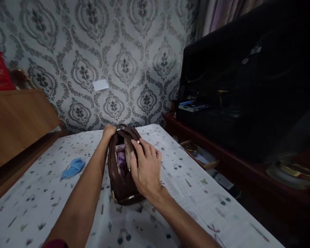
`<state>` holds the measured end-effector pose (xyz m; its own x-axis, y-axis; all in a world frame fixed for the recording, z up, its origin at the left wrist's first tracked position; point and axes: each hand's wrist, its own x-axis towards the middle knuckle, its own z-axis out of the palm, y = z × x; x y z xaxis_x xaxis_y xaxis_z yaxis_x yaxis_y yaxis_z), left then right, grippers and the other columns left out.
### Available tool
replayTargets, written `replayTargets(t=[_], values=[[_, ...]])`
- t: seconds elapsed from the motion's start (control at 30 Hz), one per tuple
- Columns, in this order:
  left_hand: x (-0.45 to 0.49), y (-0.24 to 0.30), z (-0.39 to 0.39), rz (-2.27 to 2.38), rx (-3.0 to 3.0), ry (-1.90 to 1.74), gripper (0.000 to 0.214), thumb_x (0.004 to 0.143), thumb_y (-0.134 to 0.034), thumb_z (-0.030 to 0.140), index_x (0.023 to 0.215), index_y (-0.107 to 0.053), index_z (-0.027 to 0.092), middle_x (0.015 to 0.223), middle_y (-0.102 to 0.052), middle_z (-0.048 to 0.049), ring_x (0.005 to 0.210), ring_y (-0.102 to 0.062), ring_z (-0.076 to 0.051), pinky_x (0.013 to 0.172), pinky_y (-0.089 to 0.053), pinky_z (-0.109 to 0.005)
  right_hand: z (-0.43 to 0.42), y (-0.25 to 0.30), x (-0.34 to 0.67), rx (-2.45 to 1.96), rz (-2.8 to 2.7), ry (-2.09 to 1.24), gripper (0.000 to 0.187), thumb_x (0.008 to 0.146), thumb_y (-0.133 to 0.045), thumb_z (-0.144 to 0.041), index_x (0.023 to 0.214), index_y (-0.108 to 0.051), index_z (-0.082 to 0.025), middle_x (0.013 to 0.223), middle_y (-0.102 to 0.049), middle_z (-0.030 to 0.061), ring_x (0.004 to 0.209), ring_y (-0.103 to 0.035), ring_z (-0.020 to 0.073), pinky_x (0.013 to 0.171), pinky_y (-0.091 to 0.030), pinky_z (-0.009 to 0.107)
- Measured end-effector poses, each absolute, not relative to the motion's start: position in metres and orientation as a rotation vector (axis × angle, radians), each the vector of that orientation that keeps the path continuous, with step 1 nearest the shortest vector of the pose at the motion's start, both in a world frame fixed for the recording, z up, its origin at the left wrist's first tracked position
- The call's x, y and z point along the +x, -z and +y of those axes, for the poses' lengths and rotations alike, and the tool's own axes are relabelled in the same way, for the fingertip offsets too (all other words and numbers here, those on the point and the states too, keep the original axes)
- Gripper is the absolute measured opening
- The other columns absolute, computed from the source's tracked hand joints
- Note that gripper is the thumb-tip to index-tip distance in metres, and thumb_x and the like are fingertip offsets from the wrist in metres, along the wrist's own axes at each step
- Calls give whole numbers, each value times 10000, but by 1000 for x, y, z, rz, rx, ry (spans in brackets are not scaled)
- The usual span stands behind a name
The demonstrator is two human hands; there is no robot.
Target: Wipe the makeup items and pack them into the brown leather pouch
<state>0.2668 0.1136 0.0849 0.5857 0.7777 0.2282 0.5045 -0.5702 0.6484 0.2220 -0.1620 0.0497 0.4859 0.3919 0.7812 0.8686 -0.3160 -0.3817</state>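
Note:
A brown leather handbag [126, 191] lies on the patterned bedsheet, its gold-zipped main opening parted. Inside it shows a purple item [121, 160], perhaps a small bottle or packet; its kind cannot be made out. At the bag's far left edge, my left hand [110, 130] is closed on the leather, with most of its fingers hidden. My right hand [146, 167] holds the right side of the opening, thumb at the inner edge and fingers bent over the outside.
A crumpled blue cloth [73, 167] lies left of the bag on the white printed sheet [191, 206]. Along the right stands a dark red cabinet with an open drawer [198, 155] and a large black screen [237, 86]. A wooden headboard-like panel [20, 120] rises at left.

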Motion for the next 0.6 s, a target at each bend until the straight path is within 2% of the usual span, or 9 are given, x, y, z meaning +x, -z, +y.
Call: replayTargets(t=[0.17,0.23,0.3,0.47,0.6], values=[[225,-82,75,807,2158,-858,291,956,-588,314,1201,-585,157,1161,-646,-78,1013,-645,-204,887,-551,-398,-163,-54,229,-1899,-1052,638,381,1002,-366,-223,1315,-578,-175,1319,-621,149,1207,-537,296,962,-388,477],[202,-76,57,690,2140,-971,215,938,-549,264,1141,-582,198,1165,-639,-47,1096,-606,-187,969,-495,-336,-164,-55,232,-1892,-1066,599,380,1001,-371,-226,1316,-579,-177,1335,-616,143,1214,-540,291,961,-389,467],[184,-71,43,594,2138,-1016,155,885,-562,253,1033,-601,227,1099,-650,-19,1084,-595,-189,968,-474,-311,-165,-55,233,-1877,-1071,581,373,1003,-379,-238,1308,-587,-185,1350,-611,138,1228,-541,285,964,-384,459],[183,-68,30,497,2135,-1066,91,743,-604,199,824,-636,225,936,-657,-5,989,-591,-215,930,-460,-343,-165,-54,231,-1840,-1087,576,344,980,-453,-282,1272,-610,-190,1329,-636,116,1231,-547,271,968,-368,441],[194,-68,30,455,2106,-1143,57,734,-599,200,726,-650,225,861,-668,-11,958,-594,-223,962,-447,-364,-166,-55,230,-1857,-1107,569,342,957,-497,-307,1250,-629,-190,1328,-646,108,1211,-556,279,966,-365,447]])
